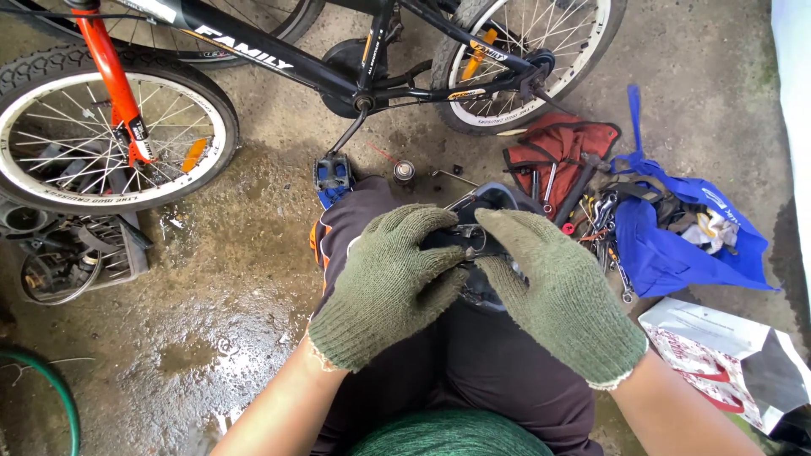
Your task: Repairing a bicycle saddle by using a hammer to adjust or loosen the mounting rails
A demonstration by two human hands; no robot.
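Two hands in knitted green gloves are seen at the centre of the frame, over a lap clad in dark trousers. The left hand (pixel 390 283) is curled, its fingertips pressed against a black bicycle saddle (pixel 488 203) that rests upside down on the knee. The right hand (pixel 557 291) is bent inward from the other side, and its fingers meet the metal clamp (pixel 466 234) on the underside of the saddle. Whether the clamp is pinched or only touched cannot be told, since the fingertips are partly hidden.

Along the top of the frame a black bicycle (pixel 355 59) is laid, with a red fork (pixel 118 84) at the upper left and the front wheel (pixel 101 135) beside it. A pedal (pixel 333 176) hangs low, just above the knee, and a small metal can (pixel 405 171) stands near it on the wet concrete floor (pixel 211 321).

To the right of the hands a red tool bag (pixel 562 148) and a blue cloth bag (pixel 676 249) are spread open, with wrenches (pixel 612 236) scattered between them. A white and red paper bag (pixel 726 355) lies at the lower right. A green hose (pixel 51 388) curves in at the lower left.
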